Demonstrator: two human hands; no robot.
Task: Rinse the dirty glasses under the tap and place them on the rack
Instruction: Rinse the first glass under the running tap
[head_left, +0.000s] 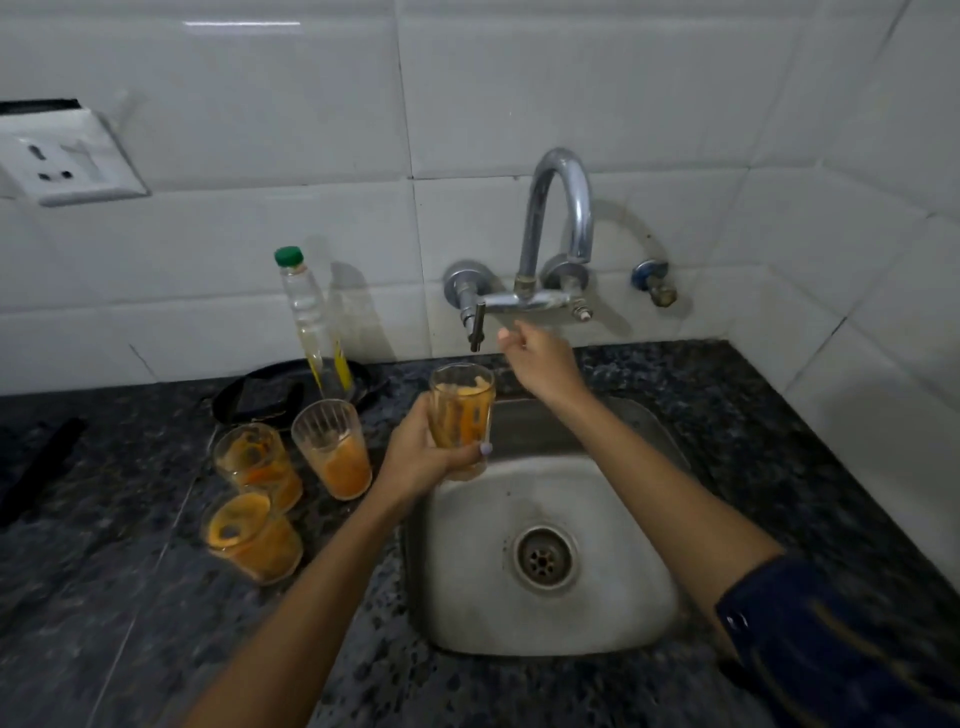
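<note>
- The left hand (415, 457) wraps around a ribbed glass (462, 415) smeared orange, over the steel sink (613, 613).
- The right hand (540, 358), fingers loosely curled, is near the shiny tap (558, 218).
- Speckled stone counter (130, 597), white wall tiles (260, 104).

Dim kitchen light; soft motion blur; edges bowed by wide-angle lens.

View count: one, worn on the person's head.
Direction: forward and down, facing the tiled wall (571, 93).
Centre: the sink (613, 499) and the tap (558, 218) above it.
Closeness: near; both forearms enter from the bottom edge.
Lens: wide-angle, bending tile lines at the edges.
Sharpness: slightly blurred.
</note>
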